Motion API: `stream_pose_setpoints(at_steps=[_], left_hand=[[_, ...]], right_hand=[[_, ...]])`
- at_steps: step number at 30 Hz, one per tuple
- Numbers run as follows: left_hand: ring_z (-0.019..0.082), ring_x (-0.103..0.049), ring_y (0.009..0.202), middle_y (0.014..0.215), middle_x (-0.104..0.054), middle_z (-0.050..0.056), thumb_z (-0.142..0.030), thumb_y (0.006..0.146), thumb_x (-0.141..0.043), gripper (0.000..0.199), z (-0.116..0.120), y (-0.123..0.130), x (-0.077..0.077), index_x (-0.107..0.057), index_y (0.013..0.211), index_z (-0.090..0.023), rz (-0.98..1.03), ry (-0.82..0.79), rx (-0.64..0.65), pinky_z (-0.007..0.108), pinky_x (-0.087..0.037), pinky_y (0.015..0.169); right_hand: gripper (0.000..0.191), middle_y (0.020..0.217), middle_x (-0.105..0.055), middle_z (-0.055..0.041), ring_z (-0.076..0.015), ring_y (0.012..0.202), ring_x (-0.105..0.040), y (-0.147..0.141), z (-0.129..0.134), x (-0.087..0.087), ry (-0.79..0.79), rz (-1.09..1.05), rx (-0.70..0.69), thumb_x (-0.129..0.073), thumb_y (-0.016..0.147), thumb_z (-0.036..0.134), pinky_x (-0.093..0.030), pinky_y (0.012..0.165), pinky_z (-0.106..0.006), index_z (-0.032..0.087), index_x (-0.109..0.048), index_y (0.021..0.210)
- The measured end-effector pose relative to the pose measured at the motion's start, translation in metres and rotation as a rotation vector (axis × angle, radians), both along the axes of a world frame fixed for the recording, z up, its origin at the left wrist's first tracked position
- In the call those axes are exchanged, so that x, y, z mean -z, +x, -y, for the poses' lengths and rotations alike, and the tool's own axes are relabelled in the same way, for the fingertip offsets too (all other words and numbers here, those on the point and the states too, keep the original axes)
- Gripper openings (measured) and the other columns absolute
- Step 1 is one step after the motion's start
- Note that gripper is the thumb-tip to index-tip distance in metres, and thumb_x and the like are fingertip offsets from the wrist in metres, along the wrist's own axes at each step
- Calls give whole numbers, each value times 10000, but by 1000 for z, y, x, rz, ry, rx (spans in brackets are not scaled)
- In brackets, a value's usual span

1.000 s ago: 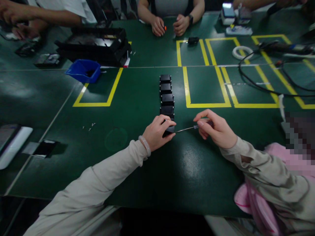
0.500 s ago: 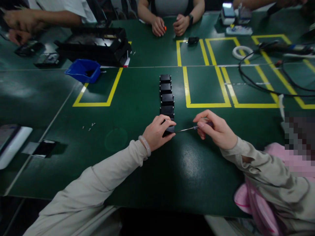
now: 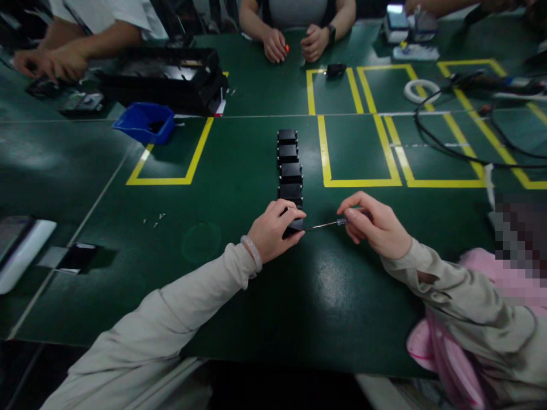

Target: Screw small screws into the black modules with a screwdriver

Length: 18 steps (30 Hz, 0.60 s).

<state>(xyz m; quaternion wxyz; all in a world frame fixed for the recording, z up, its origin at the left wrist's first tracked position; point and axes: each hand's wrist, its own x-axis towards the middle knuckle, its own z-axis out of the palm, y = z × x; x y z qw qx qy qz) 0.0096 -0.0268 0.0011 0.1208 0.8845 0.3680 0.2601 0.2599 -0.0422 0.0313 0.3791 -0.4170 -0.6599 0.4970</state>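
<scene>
My left hand (image 3: 276, 228) is closed around a small black block (image 3: 293, 227) at the near end of a row. Beyond it, several like black blocks (image 3: 290, 171) with small bright screws at their sides stand in a line. My right hand (image 3: 371, 222) grips a screwdriver (image 3: 322, 225) by its handle, which the fingers mostly cover. The thin metal shaft points left, and its tip meets the right side of the held block. Whether the tip sits in a screw is too small to tell.
Several loose screws (image 3: 159, 219) lie on the green table (image 3: 239, 319) to the left. A blue bin (image 3: 145, 124) and a black tray (image 3: 166, 80) stand farther back. Cables (image 3: 444, 142) and a white ring (image 3: 421, 91) are at right. Co-workers' hands (image 3: 314, 44) rest across the table.
My right hand has turned slightly on the screwdriver's handle, its fingers shifting a little. My left hand and the block have stayed put. A co-worker's hands at far left have moved right.
</scene>
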Motion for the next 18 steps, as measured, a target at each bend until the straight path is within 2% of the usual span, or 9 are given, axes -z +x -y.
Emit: stream_pose_setpoints(at_steps=[6, 12, 18], left_hand=[[235, -554, 1030, 1118, -578, 100, -220, 853, -649, 274, 0, 0, 0, -580, 1112, -163, 3, 6, 3, 393, -506, 896], [236, -554, 1035, 1128, -573, 97, -228, 864, -635, 267, 0, -1, -1, -569, 1117, -172, -3, -4, 8, 400, -506, 900], [238, -558, 1042, 1129, -570, 93, -229, 859, -639, 275, 0, -1, -1, -571, 1122, -185, 3, -22, 2, 398, -507, 893]], right_hand=[[122, 559, -514, 71, -73, 452, -501, 0, 0, 0, 54, 44, 21, -513, 973, 317, -395, 455, -215, 195, -499, 971], [203, 453, -424, 100, -74, 344, -423, 0, -2, 1, -27, 69, 63, -493, 973, 393, -309, 360, -214, 198, -506, 921], [128, 568, -496, 75, -74, 437, -481, 1, -3, 0, -11, 24, 38, -513, 969, 327, -380, 425, -213, 203, -492, 993]])
